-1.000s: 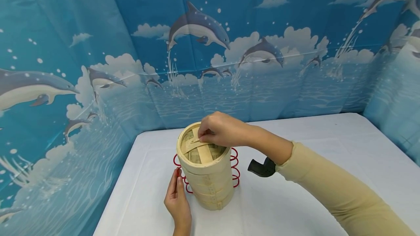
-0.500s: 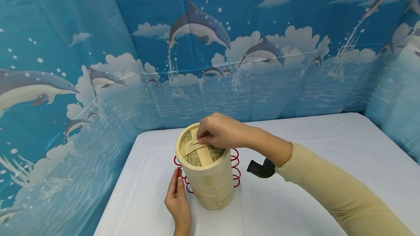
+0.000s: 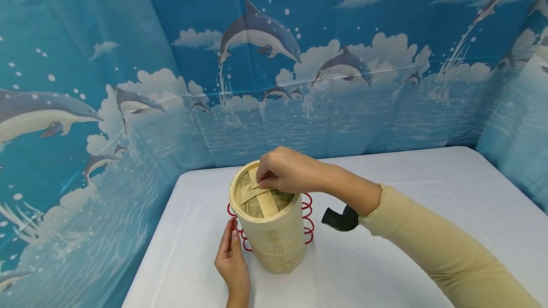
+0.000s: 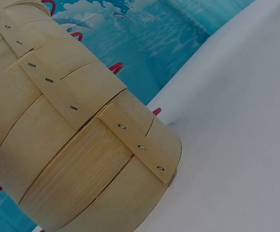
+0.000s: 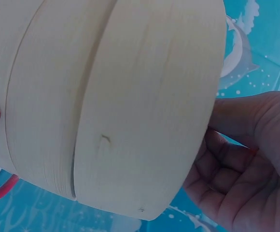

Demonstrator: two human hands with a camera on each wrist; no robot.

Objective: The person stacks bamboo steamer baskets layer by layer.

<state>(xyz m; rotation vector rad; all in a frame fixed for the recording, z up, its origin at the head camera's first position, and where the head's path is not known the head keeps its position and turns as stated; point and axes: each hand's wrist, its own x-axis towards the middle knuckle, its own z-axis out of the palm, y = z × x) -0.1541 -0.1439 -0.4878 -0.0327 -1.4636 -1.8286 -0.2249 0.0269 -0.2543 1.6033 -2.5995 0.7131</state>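
Note:
A tall stack of bamboo steamers [image 3: 276,246] stands on the white table, with red loop handles [image 3: 307,224] down both sides. Its woven lid [image 3: 268,203] sits on top, crossed by flat bamboo strips. My right hand [image 3: 291,171] pinches the strip at the lid's middle between thumb and curled fingers. At the left side, my left hand [image 3: 233,263] holds a red loop between thumb and fingers. Stapled bamboo bands [image 4: 82,145] fill much of the left wrist view, where no hand shows. In the right wrist view, the curled right hand [image 5: 246,169] is partly hidden behind the lid's rim.
The white-covered table [image 3: 385,270] extends around the stack. Behind it and at the sides hangs a blue curtain [image 3: 265,141] printed with dolphins. A black curved piece [image 3: 341,219] shows below the right wrist, beside the beige sleeve [image 3: 441,246].
Compared with a second ago, the lid and the right hand have shifted very slightly to the left. Both hands keep their hold, and the stack remains upright.

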